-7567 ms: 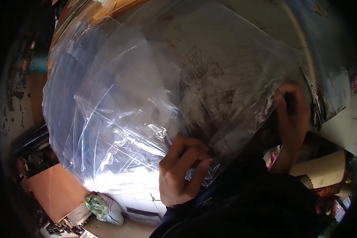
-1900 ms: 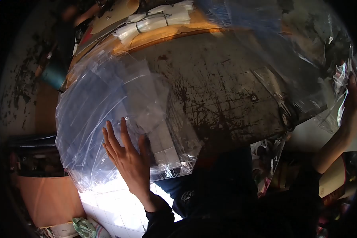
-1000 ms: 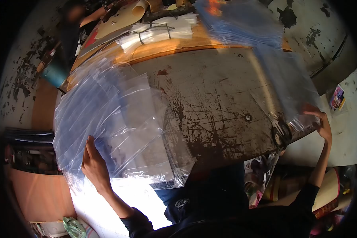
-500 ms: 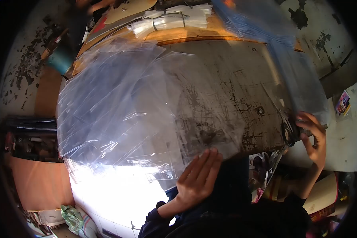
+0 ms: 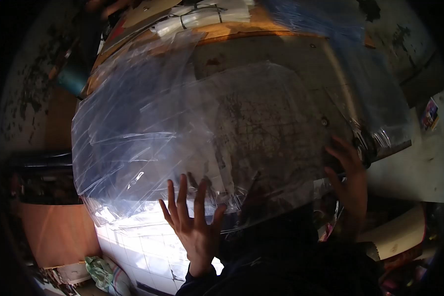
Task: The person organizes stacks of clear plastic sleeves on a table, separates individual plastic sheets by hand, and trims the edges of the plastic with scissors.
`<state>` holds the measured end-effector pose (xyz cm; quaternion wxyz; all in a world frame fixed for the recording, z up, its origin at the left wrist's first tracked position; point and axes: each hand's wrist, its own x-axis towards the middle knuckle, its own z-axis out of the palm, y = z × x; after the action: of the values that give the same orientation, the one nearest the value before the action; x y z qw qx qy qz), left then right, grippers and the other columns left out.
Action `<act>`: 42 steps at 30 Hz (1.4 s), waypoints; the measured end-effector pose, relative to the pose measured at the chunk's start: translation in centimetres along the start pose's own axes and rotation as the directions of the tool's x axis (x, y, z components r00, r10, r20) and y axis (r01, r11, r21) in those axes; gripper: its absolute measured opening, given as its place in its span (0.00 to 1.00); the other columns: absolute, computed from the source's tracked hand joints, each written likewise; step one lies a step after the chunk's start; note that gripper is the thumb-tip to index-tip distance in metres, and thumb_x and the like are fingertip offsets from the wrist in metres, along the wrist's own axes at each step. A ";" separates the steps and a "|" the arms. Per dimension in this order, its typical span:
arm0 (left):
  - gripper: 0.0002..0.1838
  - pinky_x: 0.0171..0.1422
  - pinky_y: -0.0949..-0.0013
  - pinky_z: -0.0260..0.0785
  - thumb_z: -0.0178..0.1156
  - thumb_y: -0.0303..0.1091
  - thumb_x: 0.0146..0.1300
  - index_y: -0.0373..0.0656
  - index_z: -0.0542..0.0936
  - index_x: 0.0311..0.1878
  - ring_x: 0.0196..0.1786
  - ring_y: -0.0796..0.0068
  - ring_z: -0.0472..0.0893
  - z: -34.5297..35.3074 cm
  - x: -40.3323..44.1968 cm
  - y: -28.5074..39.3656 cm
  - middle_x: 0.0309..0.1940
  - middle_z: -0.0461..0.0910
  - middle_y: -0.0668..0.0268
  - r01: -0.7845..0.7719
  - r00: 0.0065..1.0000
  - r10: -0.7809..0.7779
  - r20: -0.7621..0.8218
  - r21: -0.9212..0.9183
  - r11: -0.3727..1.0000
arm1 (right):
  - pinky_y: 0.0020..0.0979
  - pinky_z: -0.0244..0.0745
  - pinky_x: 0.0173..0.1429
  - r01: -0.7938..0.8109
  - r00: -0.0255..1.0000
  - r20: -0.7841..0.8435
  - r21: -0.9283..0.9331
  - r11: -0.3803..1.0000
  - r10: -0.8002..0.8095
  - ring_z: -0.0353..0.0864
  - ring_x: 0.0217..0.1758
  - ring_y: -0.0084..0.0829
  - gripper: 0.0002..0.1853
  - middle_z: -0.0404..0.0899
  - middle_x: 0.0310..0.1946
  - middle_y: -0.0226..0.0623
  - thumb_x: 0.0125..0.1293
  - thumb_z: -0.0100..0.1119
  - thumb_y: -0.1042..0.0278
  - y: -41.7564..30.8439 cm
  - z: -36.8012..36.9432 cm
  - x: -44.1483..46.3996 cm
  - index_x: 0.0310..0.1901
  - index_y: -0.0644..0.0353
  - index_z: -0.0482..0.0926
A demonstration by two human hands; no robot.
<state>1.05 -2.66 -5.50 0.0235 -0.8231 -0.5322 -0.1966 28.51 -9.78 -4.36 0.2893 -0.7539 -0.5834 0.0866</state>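
Observation:
Clear plastic sheets lie fanned over the left half of a dark, scratched table. One transparent sheet reaches across the middle. My left hand is over the near edge of the sheets, its fingers spread and nothing gripped. On the right, my right hand is in shadow near the right end of that sheet, fingers apart. Just beyond it are black-handled scissors, partly under more clear plastic along the table's right side.
White bundles tied with dark bands lie at the back beside a bluish plastic stack. A brown panel and a green bag are at lower left. Part of another person shows at upper left.
The middle sheet now spreads further right over the table. My left hand has moved left with its fingers spread; my right hand has moved left from the table's right edge and the scissors.

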 end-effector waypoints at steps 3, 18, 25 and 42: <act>0.31 0.62 0.47 0.62 0.63 0.40 0.55 0.46 0.67 0.62 0.65 0.53 0.62 0.6 -0.6 -2.3 0.62 0.64 0.57 0.382 0.916 -0.396 -0.060 -0.164 0.909 | 0.35 0.70 0.54 -0.051 0.998 -0.032 0.093 0.994 0.055 0.75 0.51 0.41 0.21 0.71 0.53 0.42 0.49 0.64 0.75 -0.4 -0.2 -0.1 0.48 0.60 0.75; 0.28 0.31 0.74 0.68 0.63 0.19 0.49 0.45 0.74 0.57 0.28 0.76 0.76 1.0 -1.0 -0.4 0.26 0.72 0.66 0.104 0.985 -0.166 -0.055 -0.584 0.805 | 0.32 0.73 0.48 -0.010 0.983 -0.181 -0.024 1.000 0.005 0.79 0.47 0.39 0.18 0.79 0.43 0.45 0.51 0.65 0.71 -0.5 -4.4 4.3 0.45 0.63 0.76; 0.25 0.27 0.76 0.76 0.59 0.16 0.52 0.42 0.74 0.56 0.31 0.76 0.77 1.5 -0.4 -1.1 0.28 0.72 0.64 -0.019 0.979 -0.142 -0.147 -0.755 0.655 | 0.36 0.67 0.55 0.269 0.957 -0.099 -0.049 0.962 -0.273 0.74 0.52 0.43 0.21 0.78 0.45 0.41 0.52 0.64 0.71 1.1 -2.4 7.1 0.50 0.61 0.75; 0.28 0.29 0.76 0.79 0.61 0.15 0.51 0.43 0.73 0.58 0.31 0.78 0.76 1.8 -0.4 -1.0 0.29 0.71 0.65 0.085 0.987 -0.157 -0.020 -0.769 0.634 | 0.23 0.71 0.37 0.167 0.954 -0.280 0.185 0.968 -0.111 0.79 0.31 0.23 0.07 0.80 0.27 0.35 0.52 0.60 0.83 0.8 -2.2 5.9 0.34 0.63 0.81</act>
<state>0.56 -2.07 -7.48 -0.3172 -0.7089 -0.4516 -0.4392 32.04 -5.14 -1.77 0.4476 -0.6813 -0.5788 0.0237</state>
